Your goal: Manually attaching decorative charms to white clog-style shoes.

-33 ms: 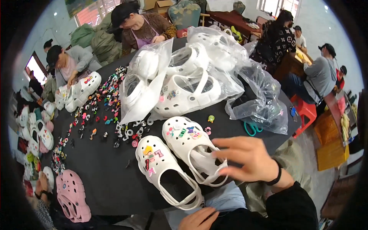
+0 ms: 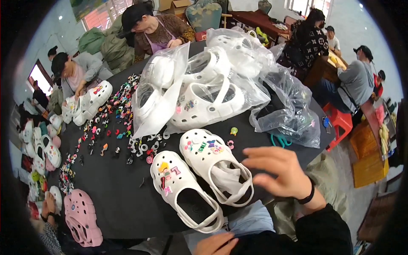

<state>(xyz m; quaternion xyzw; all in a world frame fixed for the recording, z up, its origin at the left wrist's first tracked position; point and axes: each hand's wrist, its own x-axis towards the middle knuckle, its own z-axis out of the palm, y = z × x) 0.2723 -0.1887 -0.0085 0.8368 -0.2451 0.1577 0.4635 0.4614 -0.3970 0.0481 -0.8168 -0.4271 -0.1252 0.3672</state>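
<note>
Two white clogs lie side by side on the black table, toes pointing away from me. Colourful charms sit in the holes of the left clog and the right clog. White, crumpled padding fills the right clog's opening, while the left one's inside is bare. My right hand hovers beside the right clog's heel strap, fingers spread and nothing in them. Partly cut off at the lower edge, my left hand rests below the left clog's heel, its visible fingers stretched out.
Bagged white clogs are heaped beyond the pair, with a clear plastic bag over teal scissors. Loose charms scatter to the left. A pink clog lies near left. Co-workers sit around, one across the table.
My right hand has drawn slightly right, away from the right clog's opening. My left hand has slid a little left and down. Both clogs stay put.
</note>
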